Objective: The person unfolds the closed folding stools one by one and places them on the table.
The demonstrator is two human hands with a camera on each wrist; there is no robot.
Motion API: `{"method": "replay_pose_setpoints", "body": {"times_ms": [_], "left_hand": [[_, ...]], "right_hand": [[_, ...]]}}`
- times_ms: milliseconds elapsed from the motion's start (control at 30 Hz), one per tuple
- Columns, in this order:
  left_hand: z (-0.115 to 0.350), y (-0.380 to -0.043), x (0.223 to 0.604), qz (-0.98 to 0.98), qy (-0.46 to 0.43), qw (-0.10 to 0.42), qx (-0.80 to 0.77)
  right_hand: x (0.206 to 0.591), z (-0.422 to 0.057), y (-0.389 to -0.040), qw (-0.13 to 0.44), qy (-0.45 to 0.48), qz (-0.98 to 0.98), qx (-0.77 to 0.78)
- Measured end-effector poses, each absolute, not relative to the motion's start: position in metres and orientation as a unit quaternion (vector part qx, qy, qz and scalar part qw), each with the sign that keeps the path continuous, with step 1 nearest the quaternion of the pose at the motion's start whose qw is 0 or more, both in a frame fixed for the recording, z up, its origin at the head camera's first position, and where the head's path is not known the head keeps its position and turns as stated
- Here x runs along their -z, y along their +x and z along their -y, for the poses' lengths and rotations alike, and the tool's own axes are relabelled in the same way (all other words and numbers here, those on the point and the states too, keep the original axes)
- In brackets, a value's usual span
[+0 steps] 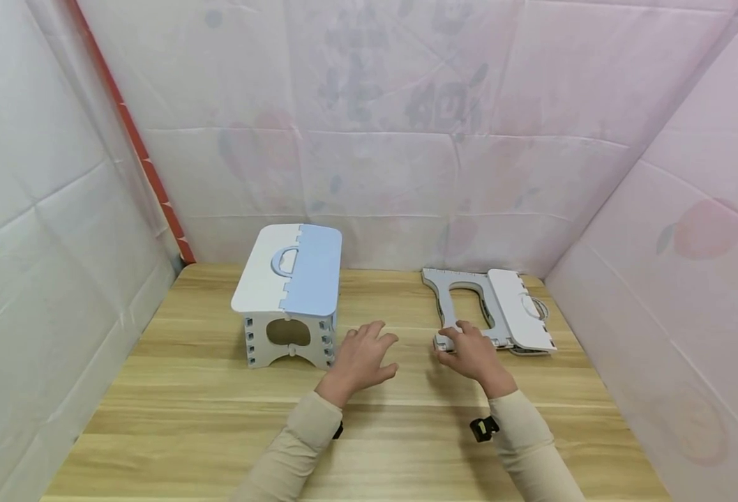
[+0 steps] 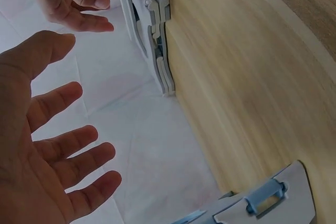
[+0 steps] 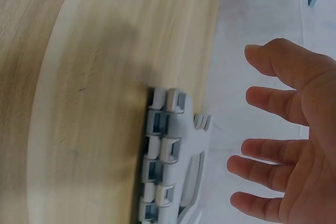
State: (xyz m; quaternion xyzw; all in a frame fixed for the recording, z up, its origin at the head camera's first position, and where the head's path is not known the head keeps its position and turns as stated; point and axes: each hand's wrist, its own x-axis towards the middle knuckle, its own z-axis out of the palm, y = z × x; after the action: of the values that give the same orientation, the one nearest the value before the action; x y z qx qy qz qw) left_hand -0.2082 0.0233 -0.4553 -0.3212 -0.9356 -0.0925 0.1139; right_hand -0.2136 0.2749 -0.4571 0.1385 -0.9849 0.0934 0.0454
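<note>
An unfolded plastic step stool (image 1: 312, 268), half white and half light blue on top with a blue carry handle, stands upright at the left of the wooden table. To its right, a second stool, folded flat (image 1: 513, 314), lies near the back right; its hinged edge (image 3: 165, 150) shows in the right wrist view. My left hand (image 1: 361, 357) hovers beside the standing stool, fingers spread and holding nothing. My right hand (image 1: 471, 355) is over the near left corner of the folded stool, fingers apart, with nothing in its grasp.
The wooden table (image 1: 218, 432) reaches back to a white printed curtain (image 1: 381, 174). Similar sheets hang at the left and right sides. A red strip (image 1: 133, 132) runs down the back left corner. A small black device (image 1: 484, 428) sits at the right wrist.
</note>
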Motion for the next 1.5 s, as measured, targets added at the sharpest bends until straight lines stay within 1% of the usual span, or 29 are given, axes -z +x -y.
{"method": "replay_pose_setpoints", "body": {"times_ms": [333, 633, 1100, 1500], "left_hand": [[-0.031, -0.214, 0.470, 0.936, -0.315, 0.099, 0.124], [-0.036, -0.217, 0.476, 0.927, -0.318, 0.130, 0.148], [-0.054, -0.214, 0.479, 0.936, -0.311, 0.115, 0.121], [-0.060, -0.219, 0.488, 0.935, -0.306, 0.123, 0.129]], "right_hand": [[0.470, -0.298, -0.218, 0.065, 0.104, 0.986, -0.117], [0.475, -0.319, -0.220, 0.062, 0.068, 0.989, -0.118], [0.482, -0.338, -0.219, 0.064, 0.030, 0.992, -0.106], [0.487, -0.359, -0.219, 0.061, -0.006, 0.991, -0.120]]}}
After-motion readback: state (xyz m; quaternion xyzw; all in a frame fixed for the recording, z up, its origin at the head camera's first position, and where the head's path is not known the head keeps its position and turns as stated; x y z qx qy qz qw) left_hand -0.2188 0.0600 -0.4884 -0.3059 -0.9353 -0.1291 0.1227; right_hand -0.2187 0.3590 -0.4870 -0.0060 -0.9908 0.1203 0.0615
